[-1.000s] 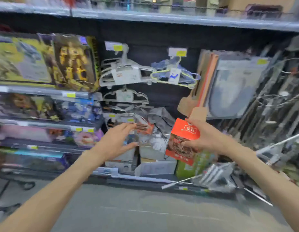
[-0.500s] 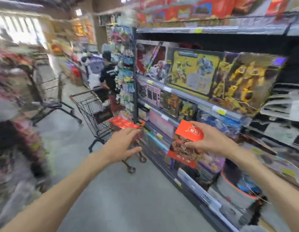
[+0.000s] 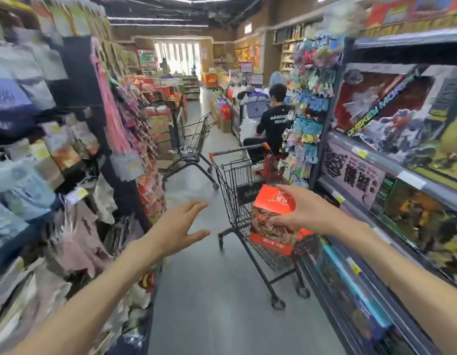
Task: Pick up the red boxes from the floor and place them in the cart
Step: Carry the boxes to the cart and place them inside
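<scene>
Pink and pale garments hang on the left shelving [image 3: 76,155], blurred, along with packets in red and orange further down the aisle. Next comes the left hand [image 3: 180,228], stretched forward over the grey floor [image 3: 196,290] with its fingers straight and spread, thumb apart, holding nothing. Beyond it, farther up the aisle, stands 1 empty wire cart [image 3: 190,144]. Nearer and to the right is the black wire cart [image 3: 244,201] with an orange-tipped handle, parked close beside the right shelving [image 3: 391,175]; its wheels rest on the floor. In front of that cart's basket, the red box [image 3: 272,221] is held upright in the air, with a printed food picture on its face and a white logo on its top flap. The right hand [image 3: 308,213] grips it from the right side, fingers curled over the top and thumb pressed on the front. Behind the cart a person in a black shirt [image 3: 274,124] sits facing away. Boxed toys fill the right shelving, with yellow price tags along the shelf edges.
</scene>
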Action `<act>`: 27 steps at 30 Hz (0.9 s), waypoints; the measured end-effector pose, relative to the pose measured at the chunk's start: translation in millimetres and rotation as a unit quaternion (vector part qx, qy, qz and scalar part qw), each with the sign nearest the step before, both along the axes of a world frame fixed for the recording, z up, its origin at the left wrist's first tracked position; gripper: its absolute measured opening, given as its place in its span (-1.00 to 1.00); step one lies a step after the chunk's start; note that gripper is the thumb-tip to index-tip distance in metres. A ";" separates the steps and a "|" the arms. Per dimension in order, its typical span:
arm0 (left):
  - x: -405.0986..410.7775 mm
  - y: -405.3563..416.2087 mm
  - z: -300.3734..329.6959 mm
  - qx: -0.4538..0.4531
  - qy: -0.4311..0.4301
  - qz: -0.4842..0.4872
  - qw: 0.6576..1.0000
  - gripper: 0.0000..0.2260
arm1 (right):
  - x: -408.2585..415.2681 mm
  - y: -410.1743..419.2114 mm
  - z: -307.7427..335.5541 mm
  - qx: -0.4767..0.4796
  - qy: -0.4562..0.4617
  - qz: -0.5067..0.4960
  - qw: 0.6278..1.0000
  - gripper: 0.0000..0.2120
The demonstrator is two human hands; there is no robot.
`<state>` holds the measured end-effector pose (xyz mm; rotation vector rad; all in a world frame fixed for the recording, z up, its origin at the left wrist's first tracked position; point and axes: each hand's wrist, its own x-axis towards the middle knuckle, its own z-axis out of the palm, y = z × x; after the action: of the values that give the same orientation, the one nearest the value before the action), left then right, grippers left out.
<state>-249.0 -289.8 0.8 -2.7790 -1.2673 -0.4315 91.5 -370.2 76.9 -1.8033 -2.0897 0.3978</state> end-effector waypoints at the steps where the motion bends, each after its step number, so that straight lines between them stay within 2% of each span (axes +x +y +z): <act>1: -3.4 17.3 2.1 0.002 0.001 0.013 1.000 -0.33 | -0.6 26.6 2.2 0.001 0.000 0.007 1.000 0.03; 10: -32.4 166.8 6.6 0.000 -0.011 0.092 0.996 -0.35 | -27.7 233.7 10.9 0.037 -0.004 0.050 0.998 -0.14; 17: -51.4 333.3 -11.0 -0.015 -0.006 0.091 0.996 -0.32 | -46.8 380.6 -1.4 0.032 0.029 0.027 0.999 -0.35; 25: 2.4 533.0 -10.3 -0.041 0.003 -0.008 0.999 -0.36 | -12.6 529.6 -12.2 0.045 0.042 -0.067 0.996 -0.26; 27: 27.7 578.7 -15.6 -0.048 0.004 -0.046 0.998 -0.33 | 3.7 558.5 -18.2 0.038 0.040 -0.099 0.994 -0.16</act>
<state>-221.3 288.8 -14.8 -2.9243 -1.1939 -0.3748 95.2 188.2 58.7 -1.8966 -1.8268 0.3260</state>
